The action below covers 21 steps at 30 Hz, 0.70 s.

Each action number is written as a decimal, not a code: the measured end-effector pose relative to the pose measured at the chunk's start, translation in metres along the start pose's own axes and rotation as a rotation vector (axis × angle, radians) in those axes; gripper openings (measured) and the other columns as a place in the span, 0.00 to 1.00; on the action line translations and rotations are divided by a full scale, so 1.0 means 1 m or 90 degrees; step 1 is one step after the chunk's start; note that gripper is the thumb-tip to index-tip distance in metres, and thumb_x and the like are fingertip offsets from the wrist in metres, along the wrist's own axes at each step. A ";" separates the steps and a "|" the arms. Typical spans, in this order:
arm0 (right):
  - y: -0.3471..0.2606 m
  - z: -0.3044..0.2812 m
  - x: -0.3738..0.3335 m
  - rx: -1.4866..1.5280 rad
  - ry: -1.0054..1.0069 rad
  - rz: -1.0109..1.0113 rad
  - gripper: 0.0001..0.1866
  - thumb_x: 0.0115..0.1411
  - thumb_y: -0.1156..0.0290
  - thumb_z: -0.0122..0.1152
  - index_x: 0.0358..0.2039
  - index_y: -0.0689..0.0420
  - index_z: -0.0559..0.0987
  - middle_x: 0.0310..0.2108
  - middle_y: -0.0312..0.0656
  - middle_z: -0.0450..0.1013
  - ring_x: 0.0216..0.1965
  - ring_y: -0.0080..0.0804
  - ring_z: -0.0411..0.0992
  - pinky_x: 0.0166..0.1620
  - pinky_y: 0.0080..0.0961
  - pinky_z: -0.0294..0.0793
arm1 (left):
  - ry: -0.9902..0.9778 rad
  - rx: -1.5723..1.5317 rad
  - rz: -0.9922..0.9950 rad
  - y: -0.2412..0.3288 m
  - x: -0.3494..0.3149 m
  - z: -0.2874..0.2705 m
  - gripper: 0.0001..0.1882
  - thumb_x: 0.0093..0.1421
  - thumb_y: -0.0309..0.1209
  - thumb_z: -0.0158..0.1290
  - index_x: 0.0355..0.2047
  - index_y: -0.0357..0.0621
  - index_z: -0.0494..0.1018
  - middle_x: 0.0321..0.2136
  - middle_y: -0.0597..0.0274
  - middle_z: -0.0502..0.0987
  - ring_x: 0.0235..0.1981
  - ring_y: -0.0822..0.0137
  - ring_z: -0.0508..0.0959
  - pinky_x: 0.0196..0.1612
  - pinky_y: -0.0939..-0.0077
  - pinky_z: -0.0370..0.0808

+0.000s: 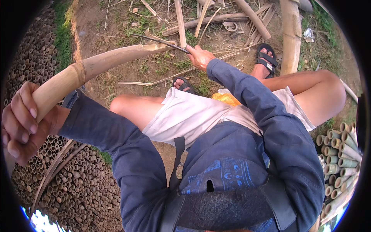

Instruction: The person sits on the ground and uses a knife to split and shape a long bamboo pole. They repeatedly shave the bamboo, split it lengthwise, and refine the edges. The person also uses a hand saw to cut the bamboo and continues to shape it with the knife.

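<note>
1. Two hands at work on one bamboo pole (96,63), person seated, knees bare, pale shorts, dark long-sleeved shirt.
2. Left hand (21,123) at the lower-left edge, fingers (27,110) wrapped tight round the near end of the pole.
3. Pole runs from that hand up and right, across the left knee, far end raised above the ground near the top middle; that end looks split and ragged.
4. Right hand (199,57) stretched forward, fingers closed on the handle of a dark knife (160,40).
5. Knife blade lies thin and long, pointing left, touching the split tip of the pole.
6. Feet in dark sandals (266,58) on bare dirt with patchy grass.
7. Loose bamboo strips (216,19) and slivers scattered on the ground beyond the feet; thick bamboo trunk (290,34) lying upright in frame at top right.
8. Stacked cut bamboo tubes (77,189), open ends showing, at left; a smaller bundle of tubes (340,150) at right edge.
</note>
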State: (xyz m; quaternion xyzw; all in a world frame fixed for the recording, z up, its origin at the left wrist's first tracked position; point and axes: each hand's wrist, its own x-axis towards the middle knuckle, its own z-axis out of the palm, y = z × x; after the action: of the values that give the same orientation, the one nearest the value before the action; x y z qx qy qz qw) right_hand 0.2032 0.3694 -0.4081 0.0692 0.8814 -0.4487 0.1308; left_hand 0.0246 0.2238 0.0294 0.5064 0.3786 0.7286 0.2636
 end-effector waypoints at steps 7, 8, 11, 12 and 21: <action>0.001 0.011 0.008 0.260 -0.091 0.038 0.15 0.72 0.59 0.51 0.54 0.50 0.66 0.38 0.59 0.71 0.29 0.56 0.74 0.36 0.50 0.74 | -0.136 -0.074 0.211 0.051 -0.088 -0.085 0.11 0.55 0.40 0.68 0.33 0.57 0.76 0.18 0.82 0.75 0.18 0.84 0.76 0.27 0.86 0.76; -0.002 0.010 0.008 0.346 -0.158 0.092 0.15 0.72 0.59 0.50 0.53 0.50 0.67 0.38 0.59 0.71 0.29 0.55 0.74 0.36 0.50 0.74 | -0.128 -0.073 0.198 0.052 -0.089 -0.087 0.10 0.55 0.39 0.67 0.33 0.57 0.77 0.18 0.81 0.76 0.17 0.84 0.75 0.27 0.86 0.76; -0.018 0.006 0.003 0.287 -0.111 0.068 0.13 0.72 0.63 0.50 0.52 0.54 0.67 0.33 0.54 0.69 0.27 0.53 0.73 0.33 0.45 0.75 | 0.039 -0.005 0.136 0.054 -0.089 -0.078 0.08 0.54 0.36 0.66 0.33 0.56 0.79 0.18 0.81 0.77 0.17 0.84 0.75 0.28 0.87 0.76; -0.023 0.002 -0.003 0.164 -0.011 -0.001 0.12 0.72 0.63 0.51 0.51 0.54 0.67 0.33 0.54 0.69 0.27 0.53 0.74 0.32 0.46 0.76 | 0.111 -0.003 0.124 0.054 -0.090 -0.075 0.05 0.55 0.31 0.63 0.32 0.56 0.79 0.19 0.78 0.75 0.18 0.81 0.74 0.30 0.83 0.76; -0.051 -0.072 -0.060 -0.243 -0.006 -0.024 0.21 0.64 0.68 0.55 0.58 0.49 0.72 0.48 0.53 0.69 0.34 0.49 0.81 0.37 0.45 0.83 | 0.408 0.211 0.116 0.041 -0.099 -0.073 0.05 0.59 0.25 0.51 0.29 0.53 0.71 0.18 0.71 0.67 0.18 0.76 0.68 0.27 0.74 0.68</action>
State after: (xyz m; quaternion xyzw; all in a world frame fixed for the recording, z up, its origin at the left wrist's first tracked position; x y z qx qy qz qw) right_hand 0.2359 0.3972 -0.3111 0.0246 0.9511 -0.2756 0.1376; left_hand -0.0096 0.1040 -0.0052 0.3201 0.5081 0.7993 -0.0201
